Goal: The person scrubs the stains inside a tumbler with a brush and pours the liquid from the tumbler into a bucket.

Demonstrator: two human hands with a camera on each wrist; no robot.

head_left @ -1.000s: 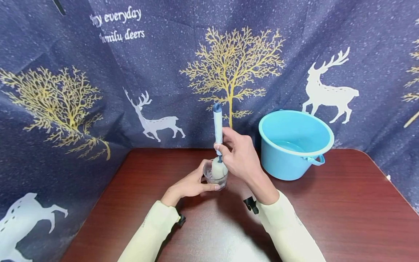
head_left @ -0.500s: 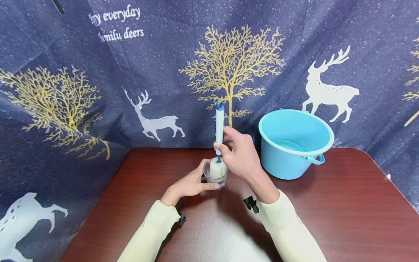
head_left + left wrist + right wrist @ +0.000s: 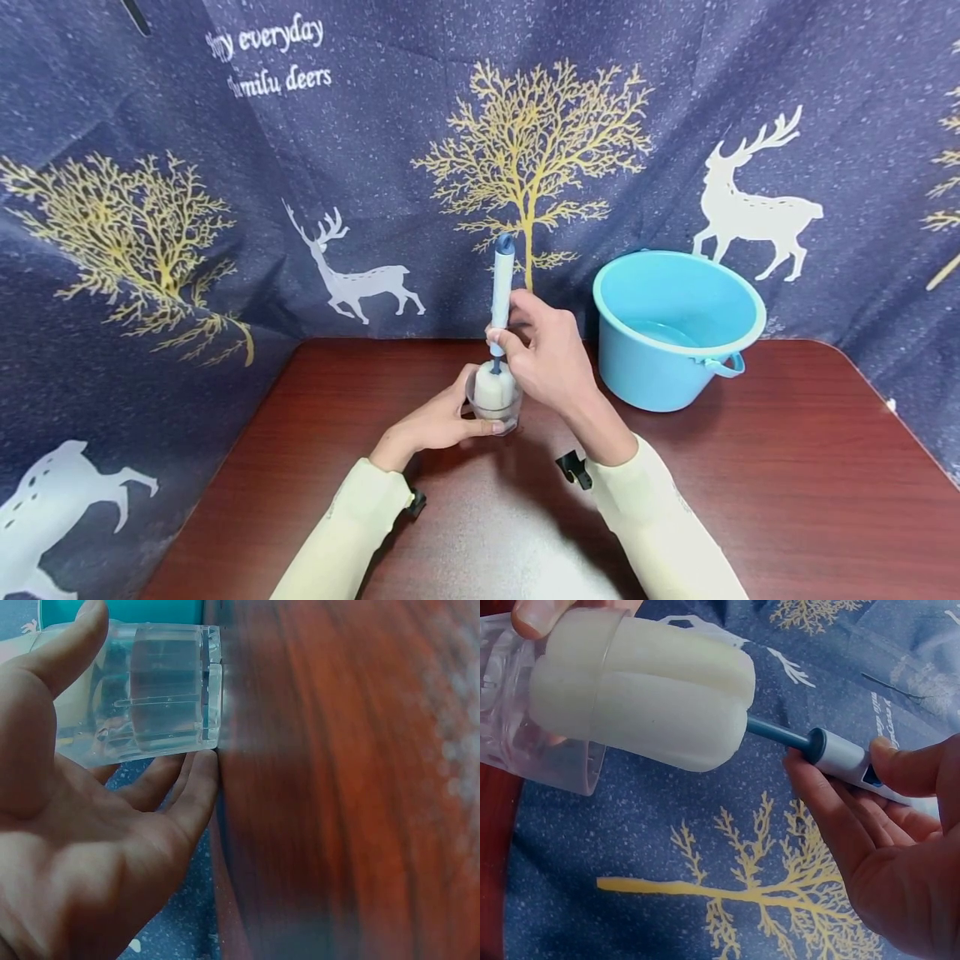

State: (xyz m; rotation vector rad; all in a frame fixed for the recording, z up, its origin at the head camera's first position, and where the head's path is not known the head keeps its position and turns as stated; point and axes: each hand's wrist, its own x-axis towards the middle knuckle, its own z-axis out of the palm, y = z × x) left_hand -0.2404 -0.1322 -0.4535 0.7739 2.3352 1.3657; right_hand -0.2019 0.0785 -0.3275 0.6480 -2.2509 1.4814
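Head view first: a long pale-blue brush handle with a dark-blue tip (image 3: 502,287) rises nearly upright from a clear, see-through cup (image 3: 512,414), and the brush's creamy-white lobed sponge head (image 3: 493,388) sits partly inside that cup. Left hand (image 3: 442,421) wraps the cup, grip clamped round its wall, presumably to stop it turning or sliding. Right hand (image 3: 551,354) has its grip pinched on the handle's lower part, close to the sponge, likely for finer control. Off to the right, well apart, a light-blue plastic bucket (image 3: 651,379) stands on the reddish-brown wooden surface (image 3: 787,467), leaving both arms elbow room.

Over to the left wrist view: thumb on one side, fingers on the other, cup's base right down at the surface, apparently braced by it; whether they touch is hard to tell.

And the right wrist view: thumb across the handle, fingers opposite, a slim blue rod (image 3: 780,733) joining handle to sponge, which bridges the rim, half in, half out.
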